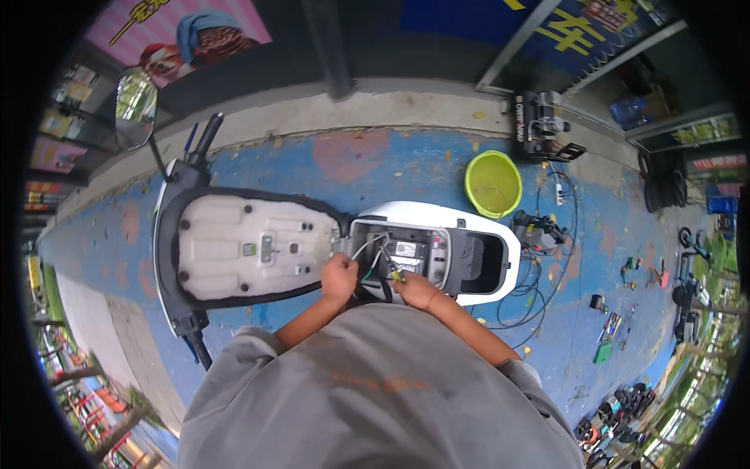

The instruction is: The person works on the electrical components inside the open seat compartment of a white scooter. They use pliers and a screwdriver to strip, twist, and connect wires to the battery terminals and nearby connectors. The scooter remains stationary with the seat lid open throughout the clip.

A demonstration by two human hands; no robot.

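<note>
A white electric scooter (376, 210) stands crosswise before me, its seat (226, 270) tipped over to the left so the pale underside faces up. In the open compartment under the seat sits a dark battery (407, 248) with a pale label. My left hand (338, 278) is closed at the compartment's left edge, gripping a white wire (360, 249) that loops up out of it. At the near edge, my right hand (416, 291) is closed on a small yellow-and-dark tool (398, 275), whose kind I cannot make out. A thin green wire (366, 275) shows between my hands.
A yellow-green basin (493, 184) stands beyond the scooter's tail. An air compressor (539, 127) is by the wall, with black hoses (531, 293) looping across the blue floor. Loose tools (612, 327) lie to the right. The scooter's mirror (136, 108) sticks out at the far left.
</note>
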